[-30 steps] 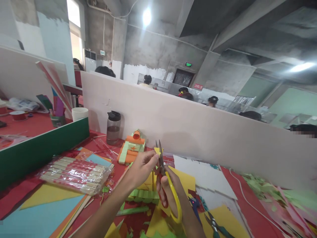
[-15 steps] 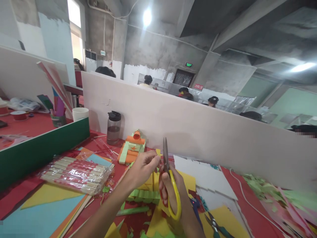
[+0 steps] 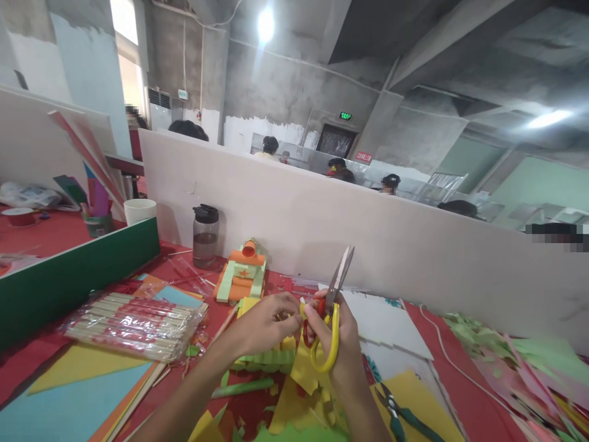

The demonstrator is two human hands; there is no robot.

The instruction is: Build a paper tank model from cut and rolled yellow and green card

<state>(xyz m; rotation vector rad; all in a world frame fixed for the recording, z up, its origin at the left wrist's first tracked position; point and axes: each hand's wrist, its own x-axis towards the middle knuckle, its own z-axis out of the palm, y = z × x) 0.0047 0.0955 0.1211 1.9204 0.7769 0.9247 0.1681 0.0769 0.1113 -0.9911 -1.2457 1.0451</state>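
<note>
My right hand is closed around a pair of scissors with yellow and red handles; the blades point up and away, slightly parted. Close beside it, my left hand pinches its fingertips together at a small pale-yellow paper piece, which the right fingertips also seem to touch. Under the hands lie yellow paper scraps and a pleated green paper strip, partly covered. Beyond the left hand stands an orange and light-green paper model with a star on it.
Left of me lie wrapped wooden sticks and coloured sheets, bordered by a green divider. A bottle stands by the white partition. Pliers and white boards lie right. Several people sit beyond.
The scissors have tilted from nearly upright to leaning right, and their blades now point up and right. Both hands have come lower and closer together at the fingertips. The view has shifted slightly.
</note>
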